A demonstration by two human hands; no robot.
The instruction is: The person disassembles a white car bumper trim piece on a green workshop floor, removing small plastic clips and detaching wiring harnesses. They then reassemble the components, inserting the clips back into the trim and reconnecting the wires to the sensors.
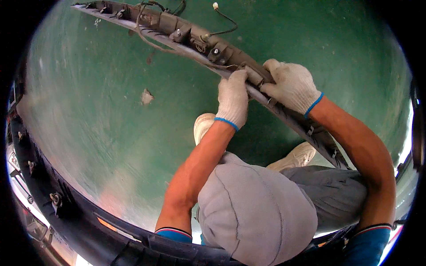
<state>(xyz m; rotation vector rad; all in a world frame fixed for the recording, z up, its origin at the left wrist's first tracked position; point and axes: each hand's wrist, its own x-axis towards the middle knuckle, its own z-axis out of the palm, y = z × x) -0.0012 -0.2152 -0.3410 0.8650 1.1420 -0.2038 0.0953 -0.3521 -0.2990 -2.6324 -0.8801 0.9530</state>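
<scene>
A long dark plastic trim strip [310,133] runs diagonally from the upper left to the lower right, carrying brackets, bolts and a wiring harness [153,42]. My left hand [233,97], in a white knit glove with a blue cuff, is closed on the strip's near edge beside a small grey part [254,76]. My right hand [293,86], gloved alike, grips the strip just right of that part, fingers curled over it. A loose cable with a white plug [215,6] sticks up from the far side of the strip.
A green floor [111,124] with a pale chipped patch [147,96] lies under the strip. A large curved black panel with fittings [44,181] arcs round the left and lower edge. My white shoes [204,124] and grey-clad legs [333,195] are below the hands.
</scene>
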